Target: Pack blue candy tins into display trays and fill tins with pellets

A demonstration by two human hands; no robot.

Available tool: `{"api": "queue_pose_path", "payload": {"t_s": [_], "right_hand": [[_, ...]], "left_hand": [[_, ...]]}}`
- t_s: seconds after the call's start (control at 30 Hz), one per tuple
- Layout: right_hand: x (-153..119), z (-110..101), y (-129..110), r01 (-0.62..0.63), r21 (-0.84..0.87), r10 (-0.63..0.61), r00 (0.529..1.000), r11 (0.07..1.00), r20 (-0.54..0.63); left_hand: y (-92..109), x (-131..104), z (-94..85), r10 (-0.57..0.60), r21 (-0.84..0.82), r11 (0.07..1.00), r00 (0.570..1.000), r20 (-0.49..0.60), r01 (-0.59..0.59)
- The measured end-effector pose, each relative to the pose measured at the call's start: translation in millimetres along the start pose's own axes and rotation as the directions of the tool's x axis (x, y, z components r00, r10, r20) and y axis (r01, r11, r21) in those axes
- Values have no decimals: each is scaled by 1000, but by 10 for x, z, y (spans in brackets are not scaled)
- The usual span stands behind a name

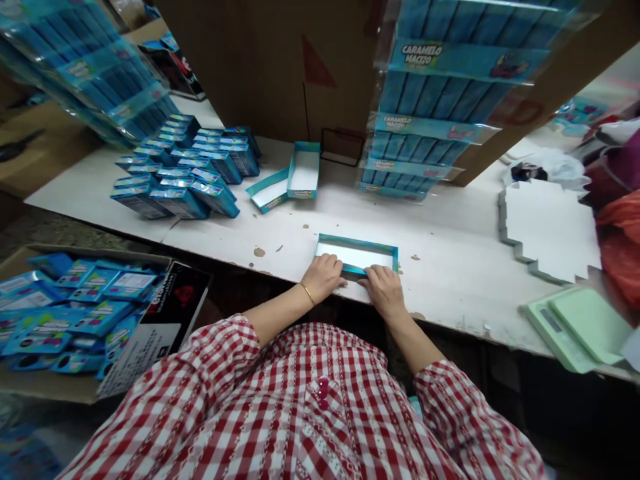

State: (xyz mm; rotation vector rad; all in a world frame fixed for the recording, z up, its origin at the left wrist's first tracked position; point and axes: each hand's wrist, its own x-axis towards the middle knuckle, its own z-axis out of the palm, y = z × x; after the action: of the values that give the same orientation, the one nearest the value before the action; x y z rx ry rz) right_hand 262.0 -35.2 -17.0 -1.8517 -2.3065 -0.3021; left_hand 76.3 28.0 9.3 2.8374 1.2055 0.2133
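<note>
A shallow blue cardboard tray [369, 255] with a white inside lies on the table's front edge, right before me. Over its near left corner my left hand [324, 275] is closed, fingers bent on the wall. My right hand [386, 288] grips the near wall toward the right corner, thumb on the outer side. The near wall is partly hidden by my fingers. Behind this tray, two similar trays stand folded up: one upright-lying tray [304, 172] and another tray [270, 192] leaning at an angle against it.
Rows of small blue boxes [183, 170] stand at the left. Wrapped stacks of packs [420, 127] rise before a large brown carton [280, 80]. At the right lie flat white card blanks [547, 227] and a green scale [575, 327]. A carton of blue boxes [85, 307] sits lower left.
</note>
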Motion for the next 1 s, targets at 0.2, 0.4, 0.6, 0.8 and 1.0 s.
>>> {"api": "queue_pose_path", "payload": {"t_s": [0.2,0.4,0.6,0.8,1.0], "right_hand": [[112,-109,51,27,-53,-18,987,998,159],[179,-200,105,86,5,-85,966,996,244],[348,-479,382,120,98,-108,987,988,-115],[69,-433,2106,-489,171,518,787,855,-335],[-79,-259,3266,-902,79,903,416,425,-110]], "left_hand": [[-2,6,99,-10,1,1000,985,173,10],[84,-45,-62,-14,-40,999,973,230,24],[-209,175,-546,27,135,990,997,66,-36],[-1139,828,-1022,-296,350,879,947,-127,322],[-1417,980,-811,-375,213,886,906,-196,412]]}}
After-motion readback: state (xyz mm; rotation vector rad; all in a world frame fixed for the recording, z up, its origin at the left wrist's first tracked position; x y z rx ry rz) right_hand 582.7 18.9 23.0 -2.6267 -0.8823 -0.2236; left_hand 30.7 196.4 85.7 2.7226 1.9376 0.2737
